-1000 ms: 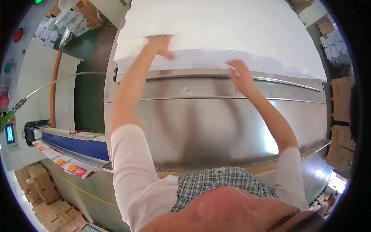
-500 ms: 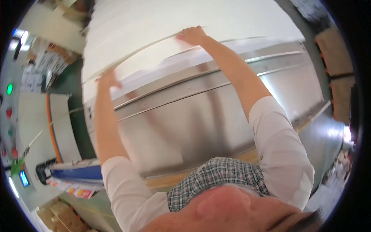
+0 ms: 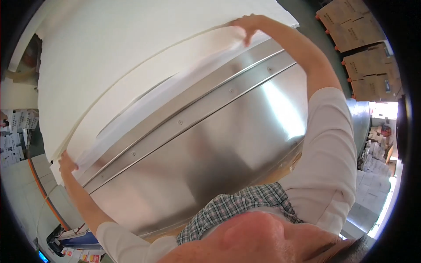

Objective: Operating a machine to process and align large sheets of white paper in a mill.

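Observation:
A broad pile of large white paper sheets (image 3: pixel 144 30) covers the far part of a metal-fronted work surface, and its near edge runs in a long curve between my hands. My left hand (image 3: pixel 68 163) is at the near left corner of the sheets, its fingers closed on the edge. Farther off to the right, my right hand (image 3: pixel 250 25) grips the same edge, fingers over the top and thumb spread down the near side; its fingertips are partly hidden. A thin, loose-looking white sheet (image 3: pixel 144 103) lies along the front below the edge.
A shiny metal panel (image 3: pixel 210 136) with a screwed strip fills the space between me and the paper. Stacked cardboard boxes (image 3: pixel 370 65) stand at the right. At lower left are a blue bar-shaped part (image 3: pixel 81 242) and a pale surface with an orange strip (image 3: pixel 39 186).
My view has turned and shifted, so the metal front now slants up to the right. My hands are farther apart along the paper edge, left lower and right higher in view.

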Tool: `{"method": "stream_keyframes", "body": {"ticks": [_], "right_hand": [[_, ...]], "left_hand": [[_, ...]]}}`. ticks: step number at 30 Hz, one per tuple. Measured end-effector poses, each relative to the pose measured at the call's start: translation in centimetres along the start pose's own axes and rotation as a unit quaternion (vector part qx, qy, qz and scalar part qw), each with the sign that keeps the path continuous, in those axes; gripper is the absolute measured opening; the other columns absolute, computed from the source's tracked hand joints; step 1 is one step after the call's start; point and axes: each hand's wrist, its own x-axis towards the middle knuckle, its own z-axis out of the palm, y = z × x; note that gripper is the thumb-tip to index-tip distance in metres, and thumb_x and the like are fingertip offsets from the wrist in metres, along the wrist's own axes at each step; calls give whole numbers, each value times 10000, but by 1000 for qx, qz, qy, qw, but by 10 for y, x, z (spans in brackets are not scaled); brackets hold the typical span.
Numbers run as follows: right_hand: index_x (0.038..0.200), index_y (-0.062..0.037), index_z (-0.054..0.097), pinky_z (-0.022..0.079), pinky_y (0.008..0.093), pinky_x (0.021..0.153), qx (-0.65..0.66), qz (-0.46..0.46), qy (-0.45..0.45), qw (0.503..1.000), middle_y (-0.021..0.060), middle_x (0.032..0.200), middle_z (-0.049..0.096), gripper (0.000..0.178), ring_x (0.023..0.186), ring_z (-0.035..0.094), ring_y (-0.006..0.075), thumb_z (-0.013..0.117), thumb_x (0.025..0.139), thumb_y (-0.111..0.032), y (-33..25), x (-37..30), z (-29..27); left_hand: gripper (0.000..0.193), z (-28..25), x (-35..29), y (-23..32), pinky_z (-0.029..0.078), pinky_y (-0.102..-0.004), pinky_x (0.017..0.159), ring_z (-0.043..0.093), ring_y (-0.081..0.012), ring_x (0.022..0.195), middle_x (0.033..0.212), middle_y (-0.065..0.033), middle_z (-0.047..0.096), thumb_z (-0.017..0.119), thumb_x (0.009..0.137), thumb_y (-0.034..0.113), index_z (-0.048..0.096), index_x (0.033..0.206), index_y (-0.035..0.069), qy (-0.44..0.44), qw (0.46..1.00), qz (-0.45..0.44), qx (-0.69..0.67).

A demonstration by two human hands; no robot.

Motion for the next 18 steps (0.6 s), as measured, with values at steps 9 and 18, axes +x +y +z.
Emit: {"method": "stream_keyframes", "body": {"ticks": [9, 18], "right_hand": [[1275, -202, 379, 355, 445, 959, 61, -64, 170, 981, 91, 1266, 411, 887, 1176, 372, 326, 782, 489, -130, 190, -8, 85], [1169, -124, 478, 251, 459, 1008, 27, 222, 331, 917, 150, 1240, 422, 675, 1209, 294, 368, 761, 557, -151, 144, -19, 107]], "left_hand": [[989, 34, 38, -32, 313, -426, 999, 352, -336, 1207, 1326, -136, 342, 704, 433, -32, 269, 1304, 141, 67, 985, 122, -103], [744, 64, 40, -48, 323, -404, 990, 376, -343, 1190, 1250, -186, 432, 716, 525, 39, 435, 1211, 106, 318, 930, 134, -126]]}}
